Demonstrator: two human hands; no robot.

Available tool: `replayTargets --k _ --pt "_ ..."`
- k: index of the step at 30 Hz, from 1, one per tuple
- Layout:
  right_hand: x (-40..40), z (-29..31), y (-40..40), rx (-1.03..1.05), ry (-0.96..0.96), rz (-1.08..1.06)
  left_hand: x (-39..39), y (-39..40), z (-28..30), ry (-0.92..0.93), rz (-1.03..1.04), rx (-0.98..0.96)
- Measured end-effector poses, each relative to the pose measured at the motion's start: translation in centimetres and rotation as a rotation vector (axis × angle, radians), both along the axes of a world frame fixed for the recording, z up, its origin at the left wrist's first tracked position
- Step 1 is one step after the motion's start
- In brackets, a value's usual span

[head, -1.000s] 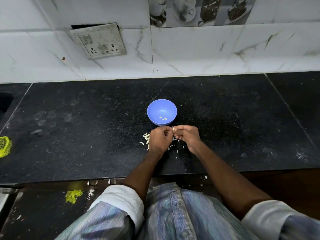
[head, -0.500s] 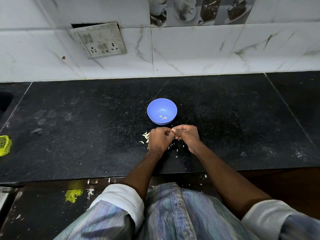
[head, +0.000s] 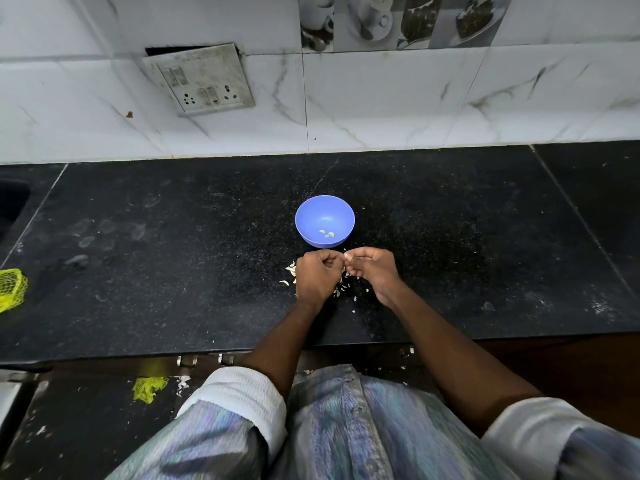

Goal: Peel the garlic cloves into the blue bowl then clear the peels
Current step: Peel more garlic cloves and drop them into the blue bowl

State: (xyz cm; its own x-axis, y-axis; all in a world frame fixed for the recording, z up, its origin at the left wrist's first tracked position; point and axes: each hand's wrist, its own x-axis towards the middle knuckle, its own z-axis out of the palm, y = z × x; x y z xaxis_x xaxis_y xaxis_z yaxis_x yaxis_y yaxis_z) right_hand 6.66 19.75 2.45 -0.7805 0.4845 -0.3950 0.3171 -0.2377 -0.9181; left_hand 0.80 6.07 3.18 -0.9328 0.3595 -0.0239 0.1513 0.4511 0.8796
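A blue bowl [head: 325,206] stands on the black counter [head: 173,271] and holds a few peeled garlic cloves [head: 327,233]. Just in front of it, my left hand [head: 315,277] and my right hand [head: 372,271] meet fingertip to fingertip. Both have curled fingers and pinch a small garlic clove [head: 345,265] between them, of which only a pale sliver shows. Pale garlic peels [head: 290,271] lie scattered on the counter under and beside my hands.
A yellow mesh bag [head: 12,289] lies at the counter's left edge beside a dark sink [head: 10,206]. A socket plate [head: 201,79] hangs on the tiled wall. Yellow mesh scraps [head: 149,388] and peel bits lie on the floor below the counter's front edge.
My hands stay together over the peels, with only slight finger movement on the clove. The bowl has not moved.
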Motion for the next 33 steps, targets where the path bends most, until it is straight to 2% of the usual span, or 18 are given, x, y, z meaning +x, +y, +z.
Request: replayTargets --k 8,18,24,28,33 --pt "0.1 0.4 -0.2 0.019 0.001 0.017 0.2 -0.2 0.0 0.031 0.002 -0.073" --pt "-0.1 0.0 -0.1 -0.045 0.032 -0.002 0.4 -0.3 0.0 0.071 -0.018 -0.062" --pt "-0.1 -0.2 0.0 -0.008 0.049 0.012 0.1 -0.4 -0.3 0.085 -0.015 -0.084" --pt "-0.1 -0.4 0.1 0.012 0.049 0.016 0.1 -0.6 -0.3 0.124 -0.084 -0.032" --pt "-0.3 -0.3 0.0 0.062 0.012 0.015 -0.3 -0.3 -0.9 0.054 -0.083 -0.012"
